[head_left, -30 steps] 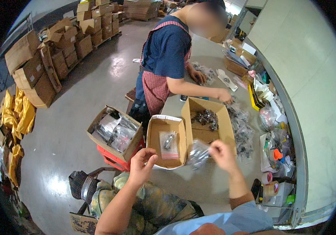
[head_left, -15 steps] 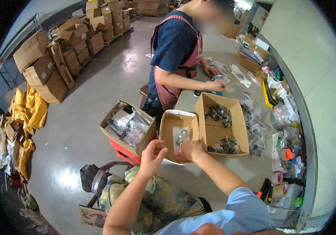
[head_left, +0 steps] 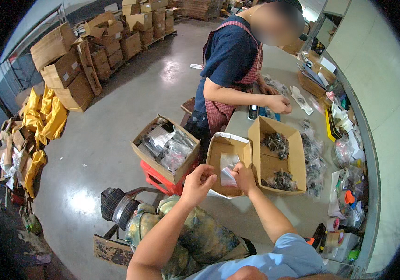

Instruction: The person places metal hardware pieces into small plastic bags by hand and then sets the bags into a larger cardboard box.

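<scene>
Inside a small cardboard tray-like box with a white rim lies a clear zip bag with a reddish strip near its end. My right hand reaches over the right wall of this box, its fingers pinched at the bag's edge. What the bag contains is hard to make out now. Over the box's near left corner is my left hand, its fingers loosely curled and the thumb apart, with nothing visible in it. To the right stands a larger cardboard box with heaps of small dark bagged parts.
A carton full of clear bags rests on a red stool at the left. Loose bagged parts cover the table's right. Across the table, a co-worker handles small bags near a blue device. Cluttered supplies line the wall.
The view has shifted, so the scene sits further right and slightly lower. A dark part seen in the bag before is less visible now. The co-worker's near hand has lifted from the device.
</scene>
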